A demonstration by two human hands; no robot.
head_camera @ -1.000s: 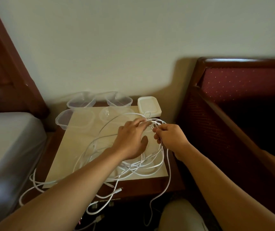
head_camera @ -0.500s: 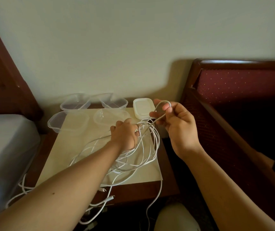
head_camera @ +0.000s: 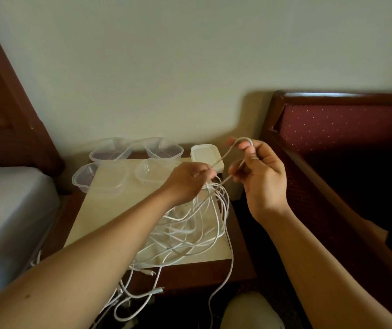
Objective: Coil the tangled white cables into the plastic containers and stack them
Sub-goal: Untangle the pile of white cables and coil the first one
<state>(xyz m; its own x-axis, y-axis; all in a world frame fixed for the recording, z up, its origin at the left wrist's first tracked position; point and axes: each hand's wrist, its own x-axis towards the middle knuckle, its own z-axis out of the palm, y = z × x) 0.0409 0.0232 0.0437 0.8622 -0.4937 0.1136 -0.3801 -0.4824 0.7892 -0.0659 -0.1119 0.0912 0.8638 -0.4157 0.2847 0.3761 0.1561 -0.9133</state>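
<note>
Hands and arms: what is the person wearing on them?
Nothing that shows. Both forearms are bare, with no sleeves in view. The left hand and right hand have no gloves, and no rings, watch or bracelets can be seen.

Both arms are stretched out over the cable tangle [head_camera: 190, 224]. A strand is pinched by the left hand [head_camera: 186, 180], a loop's held up by the right hand [head_camera: 261, 176].

Both forearms are bare to the frame edge, with no sleeves, left hand [head_camera: 187, 179] and right hand [head_camera: 261, 173] ungloved.
</note>
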